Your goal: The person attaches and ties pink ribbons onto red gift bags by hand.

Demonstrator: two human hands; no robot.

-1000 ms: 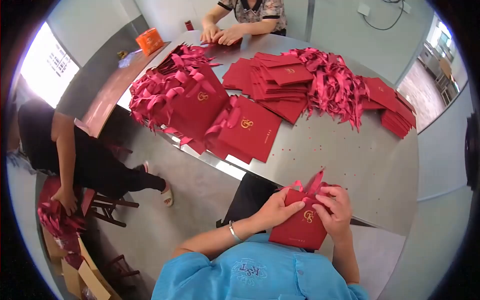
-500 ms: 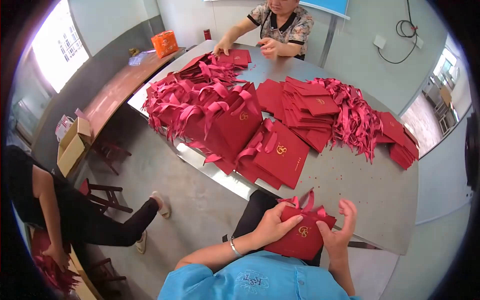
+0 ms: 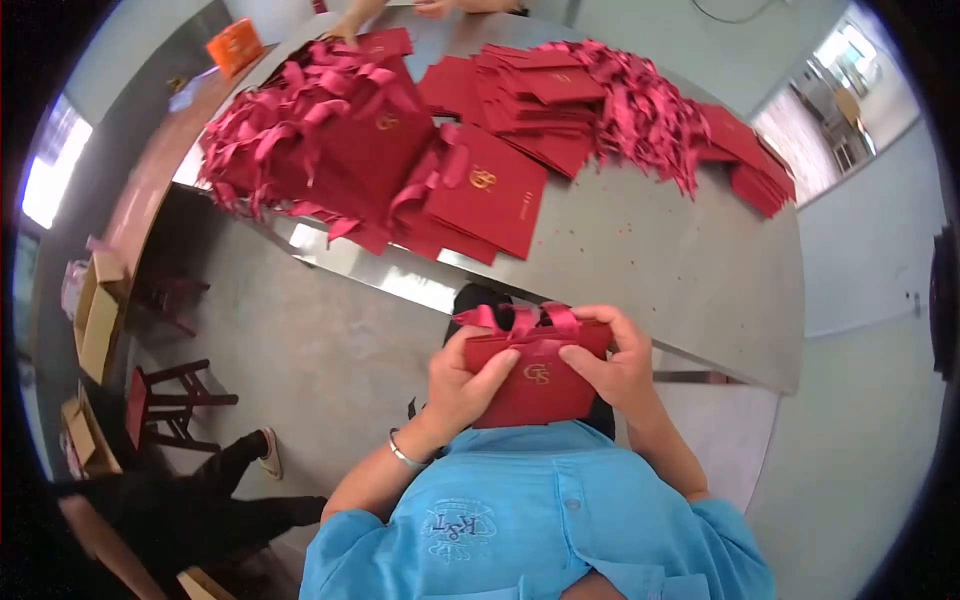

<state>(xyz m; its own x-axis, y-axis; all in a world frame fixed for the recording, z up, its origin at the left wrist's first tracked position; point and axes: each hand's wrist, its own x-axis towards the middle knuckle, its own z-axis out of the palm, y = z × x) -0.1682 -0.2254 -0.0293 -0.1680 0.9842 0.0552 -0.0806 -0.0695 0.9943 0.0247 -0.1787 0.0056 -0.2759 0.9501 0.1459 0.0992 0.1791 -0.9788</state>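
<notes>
A red paper gift bag (image 3: 540, 405) with a gold monogram is held upright over my lap, its pink ribbon handles (image 3: 520, 320) rising above the top edge. My left hand (image 3: 467, 383), with a bracelet at the wrist, grips the bag's left side, thumb on the front face. On the opposite side, my right hand (image 3: 613, 366) is closed around the upper corner, its thumb against the front near the top edge. The fingers behind the bag are partly hidden.
On the grey table (image 3: 700, 280) lie a pile of ribboned red bags (image 3: 340, 150), flat stacked bags (image 3: 540, 90), a heap of pink ribbons (image 3: 645, 115) and another stack (image 3: 760, 165). A co-worker's hand (image 3: 350, 25) is at the far side. Another person's leg (image 3: 225, 470) and a stool (image 3: 170, 405) are at left.
My view has tilted downward. My right hand's fingers, raised off the bag before, now wrap its right corner. The bag is held more level. The person at left has shifted lower in view.
</notes>
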